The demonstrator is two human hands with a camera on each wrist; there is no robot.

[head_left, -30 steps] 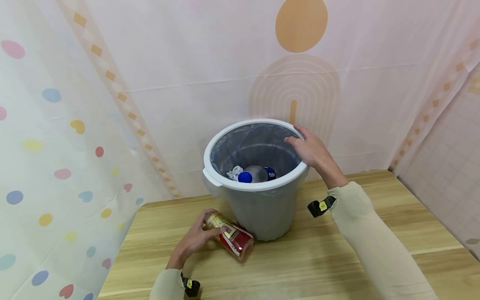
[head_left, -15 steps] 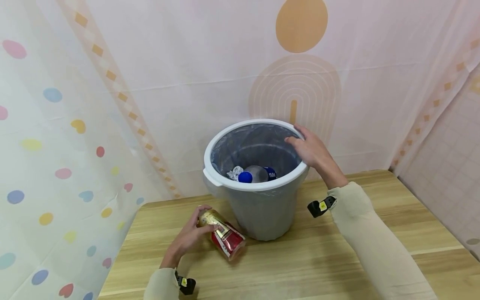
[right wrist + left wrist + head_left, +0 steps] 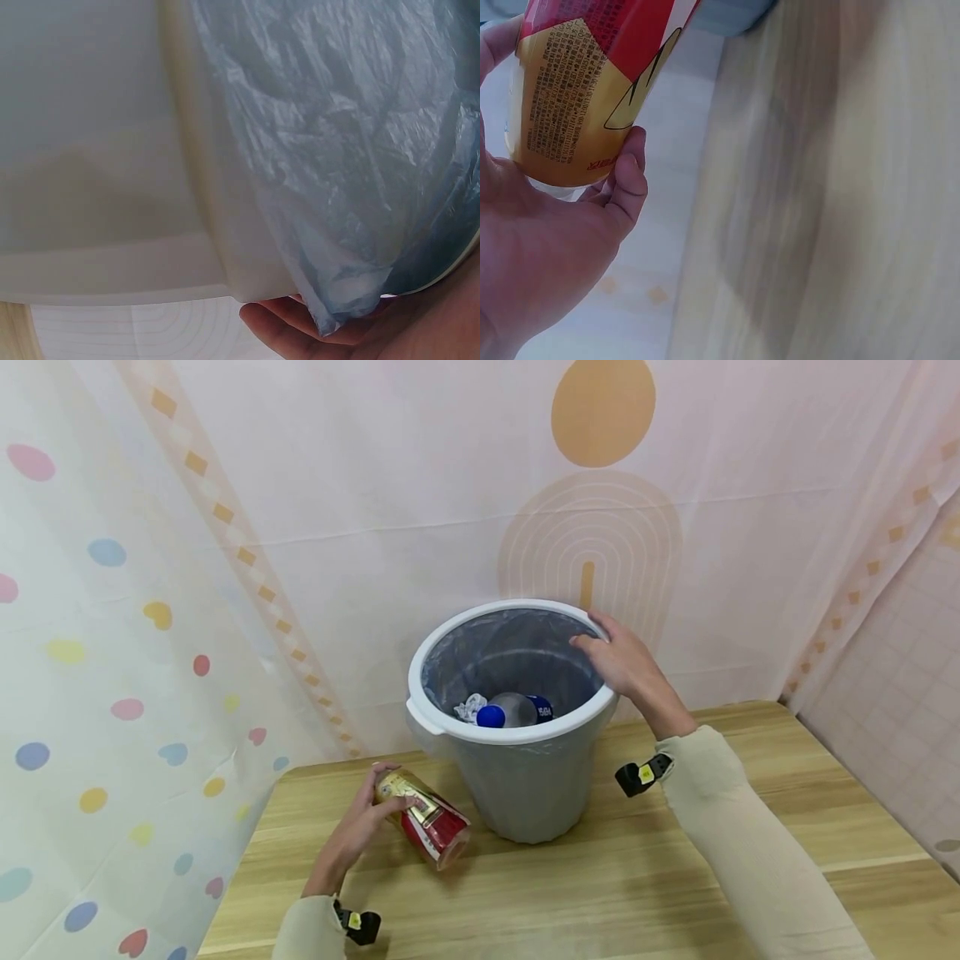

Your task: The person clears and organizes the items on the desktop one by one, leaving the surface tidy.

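Observation:
A red and gold can [image 3: 422,817] is lifted just off the wooden table [image 3: 637,877], tilted with its gold end up-left. My left hand [image 3: 369,820] grips that gold end; in the left wrist view the can [image 3: 577,82] fills the top left with my fingers [image 3: 626,184] curled round it. A grey bin [image 3: 517,777] with a white rim [image 3: 480,733] and a bluish liner stands behind the can. My right hand [image 3: 618,652] holds the rim at the right, fingers over the edge; the right wrist view shows the rim [image 3: 202,172] and liner [image 3: 337,150] close up.
Inside the bin lie a plastic bottle with a blue cap [image 3: 491,716] and some crumpled white paper [image 3: 471,706]. Patterned curtains close off the back and both sides. The table edge runs along the left near my left forearm.
My left hand has lifted the can and carried it up and to the left, away from the foot of the bin. The right hand has stayed on the rim.

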